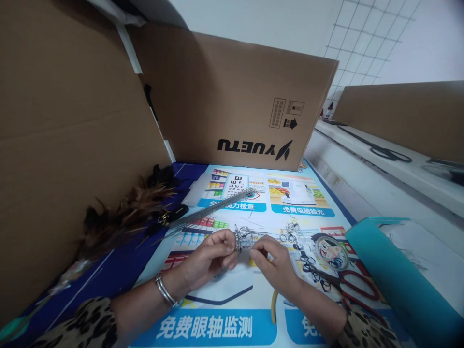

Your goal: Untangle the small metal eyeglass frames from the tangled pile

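My left hand point(217, 251) pinches a small tangled piece of thin, dark wire with loops point(244, 237) just above the printed table cover point(226, 302). My right hand point(273, 263) is closed at the other side of the wire piece, thumb against forefinger. What lies between those fingertips is too fine to make out. Beyond my hands lies a bundle of straight thin wires point(213, 207). More looped wire pieces point(292, 233) are scattered to the right, near a round clear dish point(330, 251) and red-handled scissors point(357, 285).
Cardboard panels point(235, 96) stand at the back and left. Brown feathers point(116, 217) and black-handled pliers point(176, 213) lie at the left. A teal box point(402, 275) holding fine wires is at the right. A short yellow tube point(274, 307) lies in front. Black scissors point(391, 153) rest on a ledge.
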The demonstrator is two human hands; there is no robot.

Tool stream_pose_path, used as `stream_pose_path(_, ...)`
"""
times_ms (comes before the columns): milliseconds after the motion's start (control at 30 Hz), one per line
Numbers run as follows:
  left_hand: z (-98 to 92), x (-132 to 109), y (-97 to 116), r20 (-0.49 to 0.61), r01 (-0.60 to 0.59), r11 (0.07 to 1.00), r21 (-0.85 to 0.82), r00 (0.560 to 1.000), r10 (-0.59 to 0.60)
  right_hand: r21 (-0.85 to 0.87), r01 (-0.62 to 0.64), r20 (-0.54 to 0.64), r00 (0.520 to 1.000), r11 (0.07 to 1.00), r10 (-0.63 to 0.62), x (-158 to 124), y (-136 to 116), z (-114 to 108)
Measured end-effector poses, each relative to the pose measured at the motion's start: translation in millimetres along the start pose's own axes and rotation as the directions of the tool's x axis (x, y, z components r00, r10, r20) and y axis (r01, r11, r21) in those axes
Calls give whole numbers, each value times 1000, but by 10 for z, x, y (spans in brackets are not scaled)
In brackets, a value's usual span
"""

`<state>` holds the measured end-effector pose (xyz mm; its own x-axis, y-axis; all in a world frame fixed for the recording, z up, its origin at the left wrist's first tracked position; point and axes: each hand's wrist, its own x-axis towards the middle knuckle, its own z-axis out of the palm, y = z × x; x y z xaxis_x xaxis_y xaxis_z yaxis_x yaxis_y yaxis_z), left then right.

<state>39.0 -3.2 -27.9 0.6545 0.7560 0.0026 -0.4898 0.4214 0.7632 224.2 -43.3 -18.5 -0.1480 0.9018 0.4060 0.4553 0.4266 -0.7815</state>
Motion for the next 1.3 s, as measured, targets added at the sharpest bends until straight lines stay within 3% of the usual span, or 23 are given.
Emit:
stream_pose_path(533,2,-11,7,4,2,1000,1,1000,-2,10,-11,-15,1000,1000,11,-19,3,32)
stream_pose_path(733,-2,-12,8,10,5,1000,-4,1000,-5,65,-180,-77,980,982,184,-12,-1,36)
stream_pose_path(833,-19,-8,-4,13,9,1000,-5,1000,-9,201,-273,-71,954,941,292,3,21,51)
stream_pose_path(967,-27,-3,-18,23,4,1000,-7,1000,-4,348,-310,-15,942,885,336,8,50,82)
stream_pose_path(1300,-24,-24,-28,28,-24,992,124,999,20,216,-290,-19,953,932,301,-54,32,117)
